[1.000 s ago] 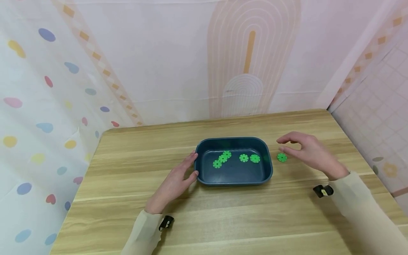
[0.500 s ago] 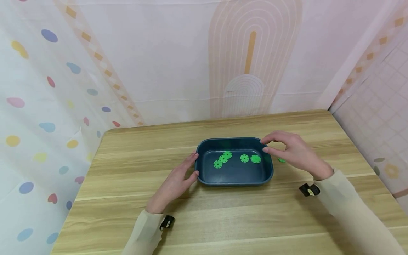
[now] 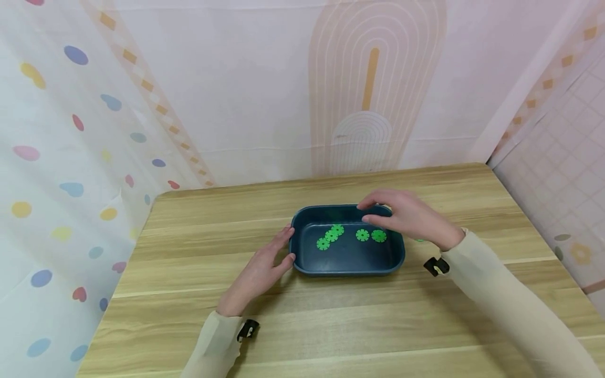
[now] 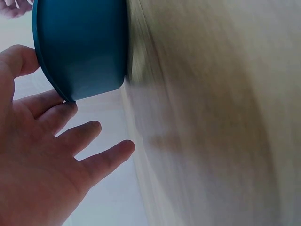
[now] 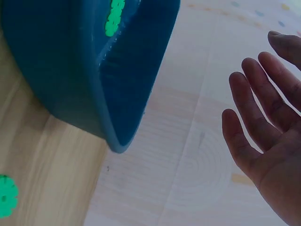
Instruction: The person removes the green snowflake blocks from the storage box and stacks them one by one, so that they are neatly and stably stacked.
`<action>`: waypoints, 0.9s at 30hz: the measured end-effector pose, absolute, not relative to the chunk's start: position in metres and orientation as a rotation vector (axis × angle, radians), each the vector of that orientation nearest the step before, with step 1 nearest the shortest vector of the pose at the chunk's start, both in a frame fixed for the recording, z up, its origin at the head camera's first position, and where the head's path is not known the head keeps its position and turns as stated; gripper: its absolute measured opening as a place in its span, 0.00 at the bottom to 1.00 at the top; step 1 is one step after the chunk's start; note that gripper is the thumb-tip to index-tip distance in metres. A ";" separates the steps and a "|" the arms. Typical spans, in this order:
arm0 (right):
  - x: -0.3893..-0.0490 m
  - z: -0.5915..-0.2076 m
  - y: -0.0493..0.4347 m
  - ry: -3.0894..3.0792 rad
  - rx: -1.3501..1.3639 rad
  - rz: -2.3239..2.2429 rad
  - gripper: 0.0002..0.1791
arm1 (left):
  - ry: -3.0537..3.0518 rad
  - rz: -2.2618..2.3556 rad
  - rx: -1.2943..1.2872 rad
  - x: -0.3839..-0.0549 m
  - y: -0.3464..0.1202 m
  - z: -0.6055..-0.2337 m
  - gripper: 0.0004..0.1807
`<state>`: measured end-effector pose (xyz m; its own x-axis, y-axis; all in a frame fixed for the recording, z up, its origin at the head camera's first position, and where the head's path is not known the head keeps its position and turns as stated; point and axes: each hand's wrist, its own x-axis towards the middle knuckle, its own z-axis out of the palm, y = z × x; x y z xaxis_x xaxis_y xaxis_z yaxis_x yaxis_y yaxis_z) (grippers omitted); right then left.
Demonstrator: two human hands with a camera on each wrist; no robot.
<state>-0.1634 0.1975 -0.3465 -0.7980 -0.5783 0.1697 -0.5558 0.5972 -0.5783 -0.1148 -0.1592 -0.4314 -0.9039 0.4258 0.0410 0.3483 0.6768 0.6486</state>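
Note:
A dark blue rectangular tub (image 3: 350, 262) stands on the table, with several green notched plastic discs (image 3: 362, 235) lying flat on its floor. My left hand (image 3: 260, 265) touches the tub's left rim with thumb and fingertips; in the left wrist view its other fingers (image 4: 110, 160) extend free of the wall. Over the tub's back right part hovers my right hand (image 3: 408, 215), fingers loosely bent and thumb apart, with nothing between them. Right of the tub, another green disc (image 5: 6, 196) lies on the table, mostly hidden by the right wrist in the head view.
The wood-grain table (image 3: 198, 273) reaches back to a patterned cloth backdrop (image 3: 246, 94). Patterned cloth also hangs at the left and right sides. Each sleeve cuff has a small black device (image 3: 248, 329) near it.
My right hand has moved left, from above the loose disc on the table to over the tub. The left hand and the discs have stayed in place.

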 end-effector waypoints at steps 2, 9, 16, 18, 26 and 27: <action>-0.169 -0.346 0.192 2.757 -1.001 -0.958 0.16 | 2.773 1.032 0.640 -0.115 -0.159 -0.432 0.35; -0.188 -0.344 0.173 2.660 -1.005 -0.875 0.21 | 2.776 1.029 0.625 -0.116 -0.160 -0.434 0.35; -0.205 -0.347 0.154 2.567 -1.072 -0.753 0.21 | 2.775 1.041 0.621 -0.116 -0.159 -0.435 0.34; -0.209 -0.350 0.149 2.542 -1.087 -0.737 0.21 | 2.774 1.041 0.623 -0.117 -0.159 -0.435 0.34; -0.220 -0.365 0.130 2.452 -1.127 -0.732 0.21 | 2.770 1.040 0.621 -0.116 -0.159 -0.435 0.35; -0.222 -0.368 0.128 2.444 -1.124 -0.729 0.21 | 2.769 1.043 0.621 -0.115 -0.158 -0.435 0.35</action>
